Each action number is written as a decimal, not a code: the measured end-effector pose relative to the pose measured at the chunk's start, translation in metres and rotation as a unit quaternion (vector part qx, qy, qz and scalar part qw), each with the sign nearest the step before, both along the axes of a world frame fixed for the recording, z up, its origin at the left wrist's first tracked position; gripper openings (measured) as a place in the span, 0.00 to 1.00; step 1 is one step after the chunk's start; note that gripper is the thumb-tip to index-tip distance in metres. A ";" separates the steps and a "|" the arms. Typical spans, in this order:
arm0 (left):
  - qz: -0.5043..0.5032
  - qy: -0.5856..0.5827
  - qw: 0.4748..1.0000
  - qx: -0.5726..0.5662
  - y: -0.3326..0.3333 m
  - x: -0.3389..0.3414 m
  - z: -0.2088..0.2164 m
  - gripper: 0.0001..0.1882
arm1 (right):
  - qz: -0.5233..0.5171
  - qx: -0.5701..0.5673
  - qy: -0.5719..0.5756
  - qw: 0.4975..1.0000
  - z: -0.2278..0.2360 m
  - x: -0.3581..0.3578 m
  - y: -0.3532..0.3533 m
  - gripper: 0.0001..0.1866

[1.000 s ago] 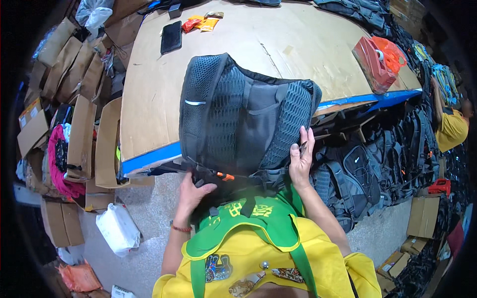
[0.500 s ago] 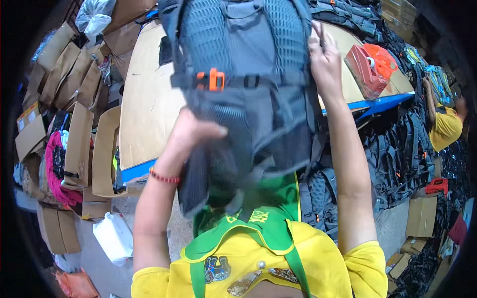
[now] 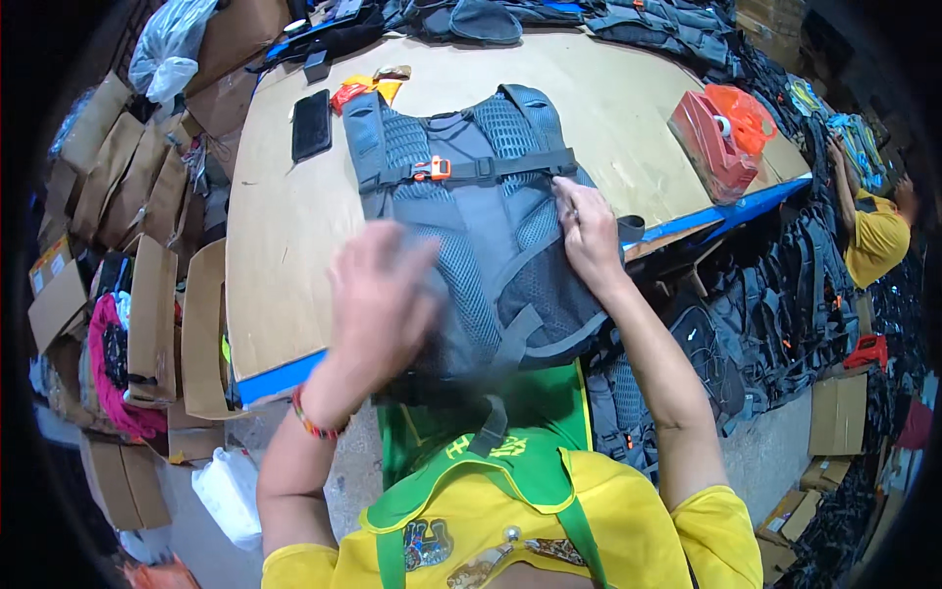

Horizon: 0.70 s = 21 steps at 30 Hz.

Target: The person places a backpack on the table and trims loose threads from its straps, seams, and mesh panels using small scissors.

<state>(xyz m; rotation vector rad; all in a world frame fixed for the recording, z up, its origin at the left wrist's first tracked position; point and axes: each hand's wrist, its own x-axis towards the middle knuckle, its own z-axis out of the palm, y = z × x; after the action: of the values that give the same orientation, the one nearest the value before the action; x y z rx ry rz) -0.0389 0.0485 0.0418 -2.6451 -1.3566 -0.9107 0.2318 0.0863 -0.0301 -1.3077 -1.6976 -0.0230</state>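
Note:
A grey backpack (image 3: 471,236) lies on the near edge of the cardboard-topped table, its padded mesh shoulder straps facing up. Across them runs a chest strap with an orange buckle (image 3: 432,169). My right hand (image 3: 589,236) has its fingers curled onto the pack's right side, just below the end of the chest strap. Over the left side of the pack is my left hand (image 3: 381,290), smeared by motion, so its grip is unclear. A loose webbing strap (image 3: 490,426) hangs from the pack's bottom against my green apron.
On the table (image 3: 285,236) lie a black phone (image 3: 312,126) and orange-yellow wrappers (image 3: 369,90). A red box (image 3: 714,147) holds tape and an orange bag. More backpacks (image 3: 667,34) line the far edge and pile at right. Open cartons (image 3: 206,329) stand left. A person (image 3: 873,236) works at far right.
The backpack has come down from a raised position onto the table, uncovering the phone and wrappers. My right hand has moved lower and leftward; my left hand is still over the pack's left side.

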 end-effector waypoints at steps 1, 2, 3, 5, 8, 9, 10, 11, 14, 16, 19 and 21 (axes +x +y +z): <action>-0.094 0.057 0.993 0.033 -0.006 0.007 0.001 0.21 | 0.016 0.029 -0.022 0.999 0.005 -0.003 -0.002 0.18; -0.093 0.058 0.994 0.031 -0.007 0.007 -0.002 0.21 | 0.056 0.020 -0.056 0.997 0.013 -0.013 -0.010 0.16; -0.097 0.072 0.993 0.009 -0.007 0.008 -0.006 0.20 | 0.096 0.010 -0.089 0.991 0.021 -0.022 -0.019 0.14; -0.111 0.100 0.988 -0.034 -0.008 0.009 -0.012 0.18 | 0.144 -0.024 -0.087 0.986 0.027 -0.030 -0.031 0.13; -0.118 0.116 0.985 -0.041 -0.007 0.011 -0.022 0.17 | 0.174 -0.092 -0.057 0.979 0.034 -0.023 -0.042 0.12; -0.113 0.118 0.986 -0.024 -0.007 0.011 -0.025 0.16 | 0.161 -0.124 -0.029 0.979 0.036 -0.017 -0.045 0.12; -0.108 0.119 0.987 -0.007 -0.008 0.010 -0.027 0.16 | 0.149 -0.157 -0.002 0.976 0.037 -0.011 -0.047 0.12; -0.102 0.121 0.987 0.009 -0.007 0.010 -0.030 0.16 | 0.136 -0.189 0.025 0.972 0.037 -0.006 -0.048 0.12; -0.120 0.099 0.988 -0.011 0.001 0.009 -0.033 0.17 | 0.098 -0.203 0.022 0.974 0.036 0.007 -0.050 0.11; -0.133 0.076 0.988 -0.029 0.006 0.008 -0.035 0.18 | 0.063 -0.214 0.015 0.975 0.035 0.011 -0.047 0.11; -0.121 0.053 0.990 -0.038 0.008 0.011 -0.038 0.18 | 0.129 -0.089 -0.029 0.987 0.039 -0.012 -0.027 0.11; -0.112 0.028 0.993 -0.041 0.009 0.013 -0.039 0.18 | 0.195 -0.143 -0.017 0.970 0.044 -0.032 -0.012 0.10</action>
<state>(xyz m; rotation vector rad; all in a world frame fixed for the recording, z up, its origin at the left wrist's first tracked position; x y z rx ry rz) -0.0263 0.0574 0.0031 -2.9063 -1.1268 -0.8082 0.1994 0.0740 0.0142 -1.1562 -2.0169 0.4469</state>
